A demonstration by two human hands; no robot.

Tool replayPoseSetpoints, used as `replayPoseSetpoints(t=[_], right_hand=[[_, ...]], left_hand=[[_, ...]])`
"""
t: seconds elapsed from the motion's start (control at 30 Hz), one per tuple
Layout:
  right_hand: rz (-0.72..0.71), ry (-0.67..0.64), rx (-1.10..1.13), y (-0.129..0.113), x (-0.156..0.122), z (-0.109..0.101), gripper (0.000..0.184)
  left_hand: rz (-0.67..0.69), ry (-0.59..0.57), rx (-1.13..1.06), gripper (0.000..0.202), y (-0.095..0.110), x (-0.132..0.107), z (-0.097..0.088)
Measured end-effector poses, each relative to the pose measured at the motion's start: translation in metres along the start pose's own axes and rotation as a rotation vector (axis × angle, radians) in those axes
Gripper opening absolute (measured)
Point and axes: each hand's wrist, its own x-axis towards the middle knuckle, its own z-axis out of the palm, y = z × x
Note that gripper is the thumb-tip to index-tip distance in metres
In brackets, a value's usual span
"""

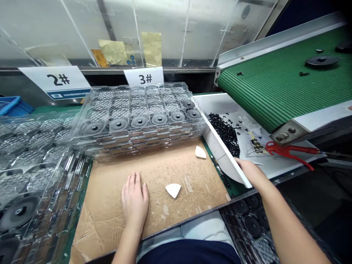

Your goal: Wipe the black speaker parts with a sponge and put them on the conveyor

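Observation:
My left hand (pixel 134 200) lies flat and palm down on a worn cardboard sheet (pixel 107 216), holding nothing. Two white triangular pieces sit on the cardboard, one (pixel 173 190) right of that hand and one (pixel 200 152) near the far edge. My right hand (pixel 249 172) grips the rim of a white tray (pixel 217 146) holding a heap of small black parts (pixel 224 134). Beyond the cardboard stands a stack of transparent blister trays (pixel 137 96), with black round discs (pixel 159 118) in its nearest cells.
A green conveyor belt (pixel 286 80) carries black discs at the right. Red-handled scissors (pixel 286 151) lie beyond the white tray. More transparent trays (pixel 33 157) are stacked at the left. Labels 2# (pixel 57 81) and 3# (pixel 144 77) stand behind them, before transparent plastic sheeting.

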Motion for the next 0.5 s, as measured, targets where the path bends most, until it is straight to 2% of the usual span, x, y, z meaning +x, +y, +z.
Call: replayPoseSetpoints(t=[0.3,0.5], right_hand=[[0.013,0.114,0.033,-0.0048,-0.0032,0.0006,0.032],[0.035,0.101,0.01,-0.006,-0.0033,0.0001,0.029]], left_hand=[[0.006,0.004,0.011,0.05,-0.0013,0.0008,0.0013],[0.028,0.01,0.012,0.052,-0.0025,0.0007,0.0004]])
